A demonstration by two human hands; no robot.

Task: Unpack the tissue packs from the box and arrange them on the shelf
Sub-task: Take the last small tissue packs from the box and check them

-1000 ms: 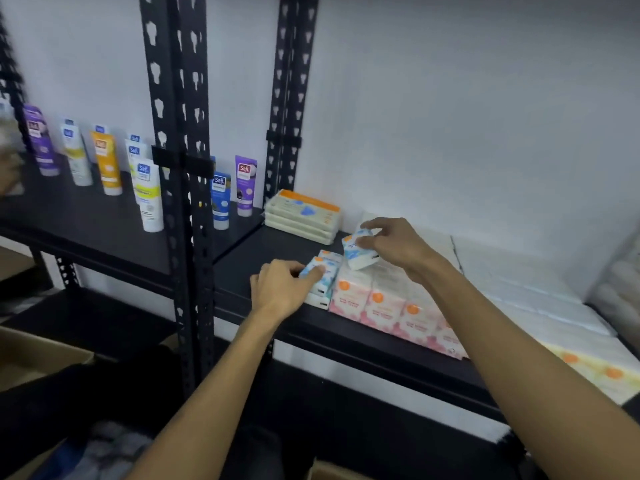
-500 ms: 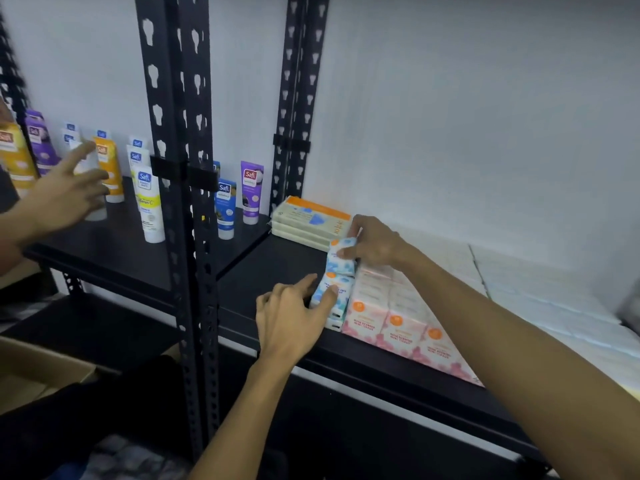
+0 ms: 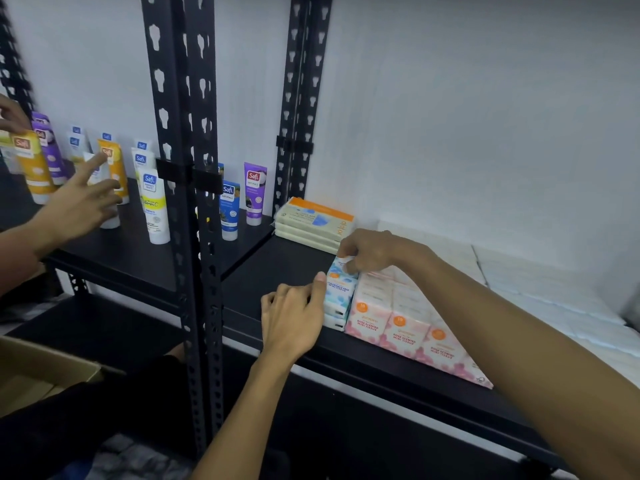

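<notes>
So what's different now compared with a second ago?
The right hand brought its blue tissue pack down onto the blue stack beside the pink packs and still pinches it. The left hand stays against that stack. Another person's hand has reached in by the tubes. The pink packs haven't moved.

On the black shelf [image 3: 298, 261], the mini tissue packs [image 3: 341, 289] are white with blue cloud blotches. Just right of them, rose packs [image 3: 401, 327] show pink blossoms and orange dots. Behind them, cream packs [image 3: 313, 220] carry an orange band.
</notes>
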